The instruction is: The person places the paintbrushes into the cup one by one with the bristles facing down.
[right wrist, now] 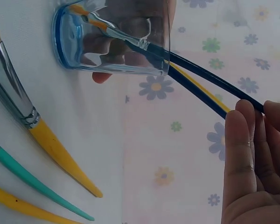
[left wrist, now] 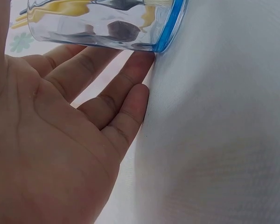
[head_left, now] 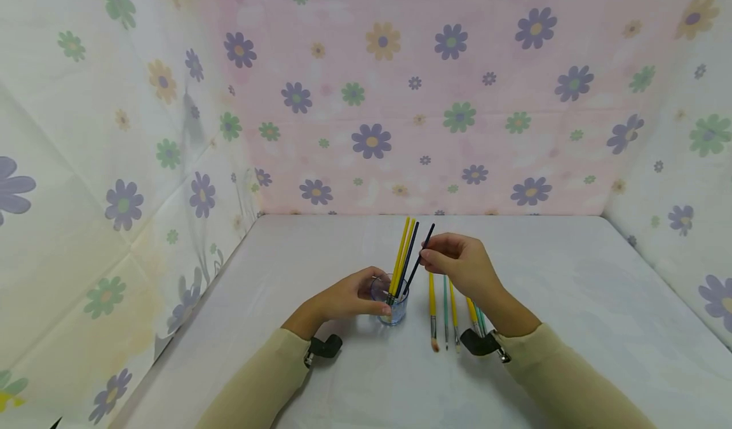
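Observation:
My left hand (head_left: 350, 297) grips a clear drinking glass (head_left: 399, 314) with a blue base, thumb in front and fingers behind. In the left wrist view, the fingers lie against the side of the glass (left wrist: 98, 35). Two yellow-handled paintbrushes (head_left: 399, 251) and a navy-handled paintbrush (head_left: 409, 251) lean inside it, bristles down. My right hand (head_left: 466, 265) pinches the upper handle of another navy paintbrush (head_left: 414, 272), tilted to the right. In the right wrist view, this paintbrush (right wrist: 210, 77) has its bristle end inside the glass.
Right of the glass, several paintbrushes lie in a row on the white table (head_left: 366, 378). Among them are a wide yellow brush (head_left: 432, 299) and a teal one (head_left: 446, 311); the right forearm partly covers others. Flower-patterned cloth (head_left: 372, 98) hangs behind and at both sides.

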Demonstrator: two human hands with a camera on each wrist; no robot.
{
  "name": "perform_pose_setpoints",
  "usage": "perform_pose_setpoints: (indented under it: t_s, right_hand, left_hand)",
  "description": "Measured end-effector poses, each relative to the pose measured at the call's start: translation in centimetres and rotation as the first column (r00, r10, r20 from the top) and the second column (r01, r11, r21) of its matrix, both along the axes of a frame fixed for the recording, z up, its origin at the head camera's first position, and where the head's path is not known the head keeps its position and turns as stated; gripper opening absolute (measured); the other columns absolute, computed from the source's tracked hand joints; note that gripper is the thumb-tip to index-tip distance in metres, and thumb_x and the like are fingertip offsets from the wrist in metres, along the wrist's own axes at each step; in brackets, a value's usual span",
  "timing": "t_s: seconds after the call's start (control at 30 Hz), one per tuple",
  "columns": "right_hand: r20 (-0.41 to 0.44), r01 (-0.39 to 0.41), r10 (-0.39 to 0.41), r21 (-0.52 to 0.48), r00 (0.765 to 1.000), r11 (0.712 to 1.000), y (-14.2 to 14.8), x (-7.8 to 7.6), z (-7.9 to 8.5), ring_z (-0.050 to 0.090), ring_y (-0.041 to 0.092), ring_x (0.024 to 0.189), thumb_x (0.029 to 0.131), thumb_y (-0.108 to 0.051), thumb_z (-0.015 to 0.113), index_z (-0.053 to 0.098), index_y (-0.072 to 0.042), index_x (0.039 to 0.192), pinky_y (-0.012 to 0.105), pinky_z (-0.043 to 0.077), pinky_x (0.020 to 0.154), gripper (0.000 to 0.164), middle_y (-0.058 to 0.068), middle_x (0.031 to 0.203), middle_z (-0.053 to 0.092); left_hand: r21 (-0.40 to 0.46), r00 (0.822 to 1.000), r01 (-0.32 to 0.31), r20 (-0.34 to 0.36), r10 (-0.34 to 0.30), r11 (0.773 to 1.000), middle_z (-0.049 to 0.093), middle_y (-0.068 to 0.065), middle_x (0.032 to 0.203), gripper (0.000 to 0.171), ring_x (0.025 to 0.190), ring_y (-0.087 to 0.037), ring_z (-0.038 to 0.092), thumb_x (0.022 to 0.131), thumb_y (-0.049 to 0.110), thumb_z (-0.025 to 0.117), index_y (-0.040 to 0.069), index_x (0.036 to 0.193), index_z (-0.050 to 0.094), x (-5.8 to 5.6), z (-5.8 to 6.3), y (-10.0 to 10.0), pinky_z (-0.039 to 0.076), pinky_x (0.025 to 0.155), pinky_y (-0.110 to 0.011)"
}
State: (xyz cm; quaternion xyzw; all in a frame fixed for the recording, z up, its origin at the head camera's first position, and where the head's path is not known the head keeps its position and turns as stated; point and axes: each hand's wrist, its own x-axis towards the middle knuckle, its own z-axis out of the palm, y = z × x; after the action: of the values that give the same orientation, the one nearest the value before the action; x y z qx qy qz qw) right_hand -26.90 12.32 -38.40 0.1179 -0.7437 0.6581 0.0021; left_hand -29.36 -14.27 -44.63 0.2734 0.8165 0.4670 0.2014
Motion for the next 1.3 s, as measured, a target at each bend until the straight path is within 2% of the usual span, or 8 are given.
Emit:
perform_pose_setpoints:
  t_s: [0.1,0.37,0.7,1.0,1.3]
  right_hand:
    - [0.031,-0.002,0.001,0.017,1.0,1.0,-0.3,-0.1,-0.4,0.069,0.022,0.094,0.083,-0.029,0.074,0.066,-0.01,0.105,0.04,0.055,0.081,0.03,0.011,0.107,0.068]
    - [0.067,0.005,-0.008,0.038,0.998,0.999,-0.8,-0.2,-1.1,0.068,0.027,0.096,0.084,-0.028,0.073,0.066,-0.011,0.105,0.036,0.056,0.079,0.028,0.008,0.105,0.069]
    - [0.13,0.045,-0.055,0.074,0.99,0.996,-1.2,-0.2,-1.4,0.07,0.019,0.091,0.084,-0.029,0.073,0.069,-0.014,0.104,0.036,0.056,0.079,0.025,0.005,0.103,0.07]
    - [0.125,0.009,-0.013,0.029,0.992,1.0,-1.2,-0.3,-1.6,0.07,0.02,0.093,0.087,-0.023,0.07,0.07,-0.011,0.104,0.038,0.055,0.081,0.021,0.007,0.105,0.07]
    - [0.127,0.015,-0.026,0.084,0.992,0.996,-1.1,-0.4,-1.6,0.07,0.018,0.093,0.088,-0.023,0.069,0.07,-0.013,0.106,0.035,0.056,0.078,0.021,0.005,0.106,0.07]
  left_hand:
    - [-0.003,1.0,-0.003,0.0,0.003,1.0,0.063,0.004,0.117,0.053,0.099,-0.016,0.064,0.079,0.039,0.077,0.028,0.123,0.049,0.0,0.0,0.0,0.05,0.092,-0.034]
    - [0.011,1.0,0.013,0.0,-0.013,1.0,0.064,0.004,0.118,0.052,0.102,-0.016,0.064,0.079,0.038,0.077,0.028,0.123,0.05,0.1,0.2,0.0,0.05,0.092,-0.032]
    - [-0.002,1.0,0.011,0.0,-0.011,1.0,0.064,0.008,0.118,0.049,0.103,-0.013,0.064,0.08,0.038,0.076,0.033,0.121,0.05,-0.1,0.0,-0.1,0.049,0.093,-0.033]
    - [0.003,1.0,0.015,-0.006,-0.015,1.0,0.065,0.008,0.117,0.049,0.104,-0.012,0.063,0.08,0.036,0.076,0.031,0.121,0.05,-0.1,0.0,-0.1,0.049,0.094,-0.032]
    - [0.0,1.0,-0.001,0.001,0.001,1.0,0.064,0.009,0.118,0.052,0.104,-0.013,0.063,0.078,0.041,0.077,0.031,0.121,0.05,0.0,0.1,0.0,0.049,0.094,-0.032]
